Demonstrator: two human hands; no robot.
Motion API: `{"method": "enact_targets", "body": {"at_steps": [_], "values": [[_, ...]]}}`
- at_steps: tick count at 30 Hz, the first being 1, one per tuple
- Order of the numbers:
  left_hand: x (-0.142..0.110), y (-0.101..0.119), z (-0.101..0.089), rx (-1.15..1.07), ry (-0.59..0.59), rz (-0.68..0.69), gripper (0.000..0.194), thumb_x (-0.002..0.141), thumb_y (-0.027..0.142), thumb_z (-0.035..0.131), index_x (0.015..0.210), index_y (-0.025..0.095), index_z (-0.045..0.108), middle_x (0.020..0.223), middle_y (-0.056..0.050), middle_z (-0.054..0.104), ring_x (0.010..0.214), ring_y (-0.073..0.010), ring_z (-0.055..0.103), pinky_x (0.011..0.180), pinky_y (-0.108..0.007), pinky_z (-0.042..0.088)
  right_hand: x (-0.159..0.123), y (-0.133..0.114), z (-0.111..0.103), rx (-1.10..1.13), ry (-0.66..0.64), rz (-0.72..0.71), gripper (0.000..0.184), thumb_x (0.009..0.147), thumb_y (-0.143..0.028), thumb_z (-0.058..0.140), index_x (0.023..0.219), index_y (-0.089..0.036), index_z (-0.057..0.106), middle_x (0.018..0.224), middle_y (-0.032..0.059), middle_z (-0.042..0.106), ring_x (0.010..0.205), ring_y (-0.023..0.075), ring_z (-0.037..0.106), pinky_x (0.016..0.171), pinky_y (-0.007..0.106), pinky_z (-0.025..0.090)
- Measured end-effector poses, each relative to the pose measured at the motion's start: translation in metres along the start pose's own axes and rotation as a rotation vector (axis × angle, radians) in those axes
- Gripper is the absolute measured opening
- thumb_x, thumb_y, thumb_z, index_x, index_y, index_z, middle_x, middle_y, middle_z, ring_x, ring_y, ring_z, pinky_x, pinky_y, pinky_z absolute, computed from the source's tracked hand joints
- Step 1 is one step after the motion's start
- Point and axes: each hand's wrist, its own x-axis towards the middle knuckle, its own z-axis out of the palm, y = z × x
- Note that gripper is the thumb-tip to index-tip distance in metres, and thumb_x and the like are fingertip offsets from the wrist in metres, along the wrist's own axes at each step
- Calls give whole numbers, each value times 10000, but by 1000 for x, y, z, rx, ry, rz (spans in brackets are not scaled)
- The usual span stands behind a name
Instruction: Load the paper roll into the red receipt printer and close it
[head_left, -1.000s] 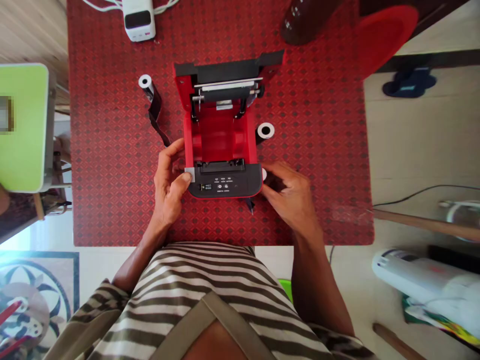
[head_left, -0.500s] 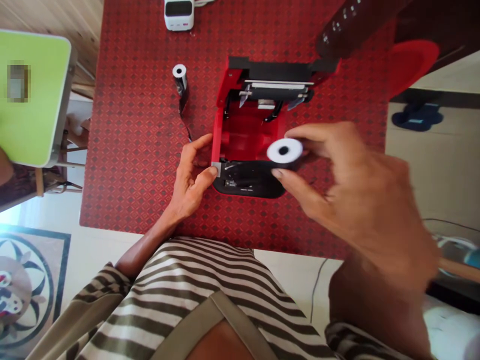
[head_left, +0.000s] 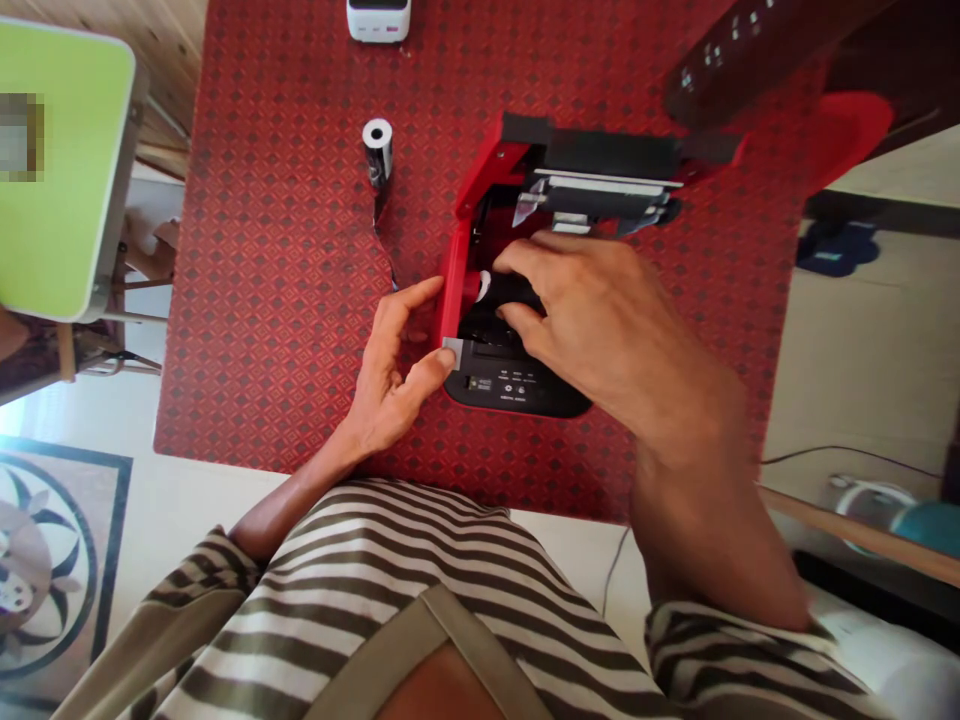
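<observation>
A red and black label printer point(head_left: 525, 392) stands on the table with its lid tipped up, showing the roller and metal bar inside. My left hand point(head_left: 396, 375) grips its front left corner, thumb on the grey tab and fingers against the red side wall. Inside the paper bay, my right hand point(head_left: 611, 335) holds a black roll point(head_left: 514, 290) with a white end, lying sideways against the left red holder. Much of the roll and the bay is hidden under that hand.
Another black roll point(head_left: 379, 158) stands on the red patterned table point(head_left: 285, 290), its loose strip trailing toward my left hand. A white device point(head_left: 379, 22) sits at the far edge, with a dark bottle point(head_left: 705, 75) at back right. A green-topped table point(head_left: 60, 170) is left.
My right hand lifted a roll from beside the printer, turned it and lowered it into the bay. My left hand stayed on the printer's corner. The view has shifted.
</observation>
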Motion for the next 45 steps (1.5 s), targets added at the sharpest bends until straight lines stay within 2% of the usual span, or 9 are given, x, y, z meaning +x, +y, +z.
{"method": "enact_targets", "body": {"at_steps": [7,13,18,22,26,31,37,42,45], "values": [[-1,4,0,-17,-16,-20,744,1181,838,832,1769,393,727,1772,-133,768,1631,-452,725,1314,-662,667,12,9,0,4,-76,6,319,1133,-172,633,1259,-306,895,1224,140,944,1153,393,869,991,521,688],[0,5,-1,16,-13,-31,770,1179,871,816,1772,389,721,1741,-136,770,1588,-440,745,1338,-669,653,11,-6,-2,-28,-140,118,365,1128,-117,658,1359,-275,891,1301,161,954,1237,422,897,1090,556,695],[0,0,-1,21,3,24,709,1194,828,823,1765,415,741,1744,-122,773,1545,-429,767,1287,-642,670,-15,-6,-17,116,-39,45,446,1197,-133,550,1389,-310,913,1338,140,958,1282,428,896,1154,621,709],[0,-3,0,20,8,25,705,1199,827,812,1770,422,731,1739,-128,777,1585,-439,751,1303,-650,668,-42,5,-29,265,16,-82,381,1270,-293,588,1447,-358,919,1462,72,965,1342,391,908,1216,629,735],[1,-6,-3,30,9,31,725,1183,848,814,1764,421,734,1736,-127,778,1594,-441,750,1283,-648,673,-48,12,-25,299,14,-132,368,1250,-261,612,1325,-359,959,1380,56,985,1327,375,913,1212,633,738],[3,-8,-7,46,-3,35,731,1177,839,823,1762,409,736,1710,-131,804,1573,-440,775,1273,-653,674,-41,13,-19,316,21,-138,396,1237,-231,602,1123,-329,969,1139,79,966,1116,354,898,1061,567,735],[4,-12,-8,50,-1,74,709,1192,818,821,1765,410,731,1740,-130,803,1610,-439,775,1259,-634,681,-36,22,-30,301,-69,-199,473,1169,-110,541,1157,-341,953,1131,45,948,1111,318,898,1020,491,696],[5,-14,-9,62,-15,71,724,1190,839,806,1772,418,713,1747,-122,805,1594,-425,791,1272,-629,687,-21,24,-38,221,-167,-223,429,1097,-37,590,1016,-317,905,1025,37,902,974,283,839,907,427,626],[5,-13,-9,47,-17,73,709,1192,811,820,1773,419,715,1757,-122,799,1608,-429,786,1272,-629,684,-15,25,-31,212,-195,-255,373,1083,-36,634,965,-298,873,979,25,884,910,256,786,880,404,581]]}}
